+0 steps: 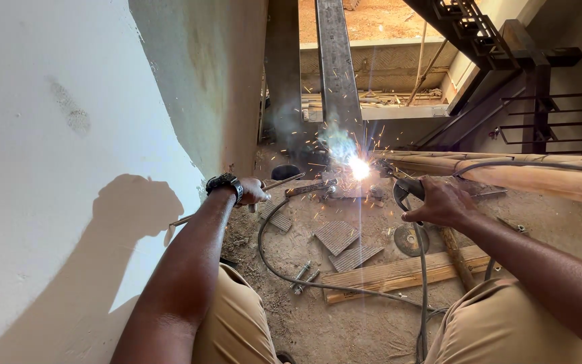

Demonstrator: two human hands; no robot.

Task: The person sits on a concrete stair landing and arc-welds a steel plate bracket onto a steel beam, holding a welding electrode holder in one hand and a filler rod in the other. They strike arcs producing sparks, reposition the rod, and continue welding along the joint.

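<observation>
A white-hot flash [359, 168] burns at the foot of a tall grey steel beam [337, 67], throwing orange sparks and a wisp of bluish smoke over the dirt. The right hand [441, 201] is wrapped around the body of an angle grinder [404, 191], dark and rounded, its nose turned toward the flash; a black cable [423, 269] hangs from it down between the knees. The left hand [252, 191], with a black wristwatch [224, 183] above it, is closed on a thin metal rod [284, 180] that points in at the same spot.

Below the sparks, on the dusty floor [345, 323], lie two ribbed grey plates [335, 236], a round grinding disc [410, 239], a pair of bolts [302, 276] and a pale wooden plank [399, 273]. A thick bamboo pole [547, 178] runs across on the right. A rough white plastered wall [55, 135] fills the left, with the arm's shadow on it.
</observation>
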